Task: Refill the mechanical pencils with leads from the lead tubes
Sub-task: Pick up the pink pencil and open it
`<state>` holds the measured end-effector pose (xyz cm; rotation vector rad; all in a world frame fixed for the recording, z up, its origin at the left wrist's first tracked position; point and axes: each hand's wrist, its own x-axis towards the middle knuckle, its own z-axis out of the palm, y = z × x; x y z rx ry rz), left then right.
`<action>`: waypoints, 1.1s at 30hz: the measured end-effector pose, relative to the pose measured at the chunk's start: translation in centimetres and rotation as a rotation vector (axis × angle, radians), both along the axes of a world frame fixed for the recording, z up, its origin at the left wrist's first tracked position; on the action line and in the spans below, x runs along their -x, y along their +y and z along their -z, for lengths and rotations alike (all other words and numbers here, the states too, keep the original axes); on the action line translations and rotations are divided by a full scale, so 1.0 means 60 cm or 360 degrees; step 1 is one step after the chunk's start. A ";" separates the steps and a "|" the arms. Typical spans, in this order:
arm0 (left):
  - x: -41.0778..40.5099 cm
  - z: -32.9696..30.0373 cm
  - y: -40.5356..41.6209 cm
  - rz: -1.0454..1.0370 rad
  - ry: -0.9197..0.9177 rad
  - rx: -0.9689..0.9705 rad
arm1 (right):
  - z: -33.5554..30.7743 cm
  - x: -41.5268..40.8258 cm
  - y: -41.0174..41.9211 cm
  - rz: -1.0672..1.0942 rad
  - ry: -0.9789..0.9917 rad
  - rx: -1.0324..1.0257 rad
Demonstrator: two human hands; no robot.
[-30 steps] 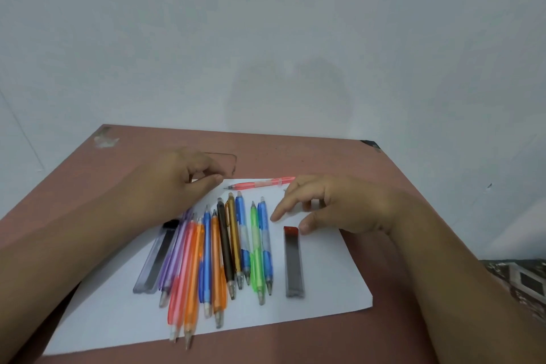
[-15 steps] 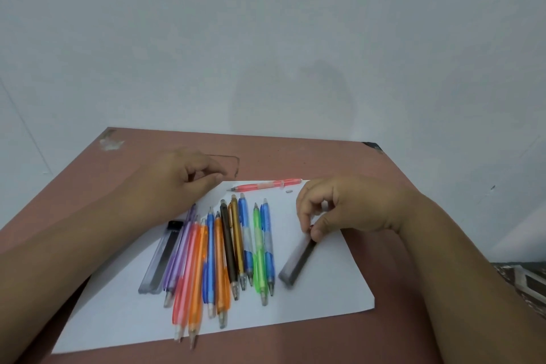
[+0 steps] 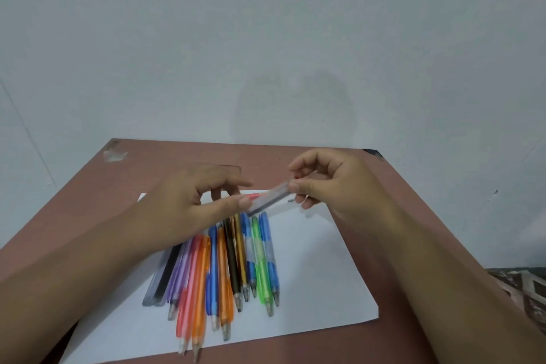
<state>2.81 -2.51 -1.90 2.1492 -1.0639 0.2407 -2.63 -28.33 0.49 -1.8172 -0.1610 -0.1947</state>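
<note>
The far ends of most mechanical pencils (image 3: 227,269) are hidden under the left hand (image 3: 189,204) and its forearm. A red pencil (image 3: 254,195) lying crosswise at the far edge of the paper sheet (image 3: 319,284) shows only as a short red sliver between the two hands. Motion blur softens the raised lead tube (image 3: 270,197); its cap end lies inside the right hand (image 3: 334,183) and cannot be made out.

The raised lead tube is a slim, flat, translucent case with a dark core (leads inside, count not readable). It is held above the paper, tilted, far end higher. The right hand pinches its upper end between thumb and curled fingers. The left hand's thumb touches its lower end; whether the left fingers close on it cannot be determined.

A second lead tube (image 3: 161,278), grey and translucent, lies flat at the left of the pencil row. The pencils are glossy plastic barrels (purple, pink, orange, blue, black, gold, green), packed side by side, tips toward the viewer. The paper sheet is matte white and rests on a reddish-brown table (image 3: 390,343).
</note>
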 end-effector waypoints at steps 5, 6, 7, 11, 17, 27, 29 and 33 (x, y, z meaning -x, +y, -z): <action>0.009 -0.002 -0.017 -0.0066 -0.0060 -0.0067 | 0.013 0.000 0.034 -0.0040 -0.0057 -0.0246; 0.010 -0.002 -0.019 -0.0082 -0.0023 -0.0032 | 0.014 0.000 0.039 -0.0059 -0.0029 -0.0284; 0.011 -0.001 -0.020 -0.0093 0.0046 0.0037 | 0.017 0.000 0.044 -0.0078 0.0014 -0.0315; 0.016 0.001 -0.024 -0.0118 0.0194 0.0198 | 0.027 0.001 0.061 -0.0117 0.0126 -0.0303; 0.003 0.015 -0.016 -0.0156 0.0246 0.0357 | 0.021 0.001 0.055 -0.0064 0.0112 -0.0332; 0.000 0.010 -0.015 -0.0015 -0.0025 0.0413 | 0.024 0.009 0.043 -0.0491 0.0279 -0.0108; 0.000 0.007 -0.014 -0.0016 -0.0032 0.0414 | 0.029 0.005 0.041 -0.0484 0.0262 -0.0097; 0.003 0.005 -0.014 -0.0038 -0.0075 0.0286 | 0.032 0.002 0.045 -0.0494 0.0231 -0.0065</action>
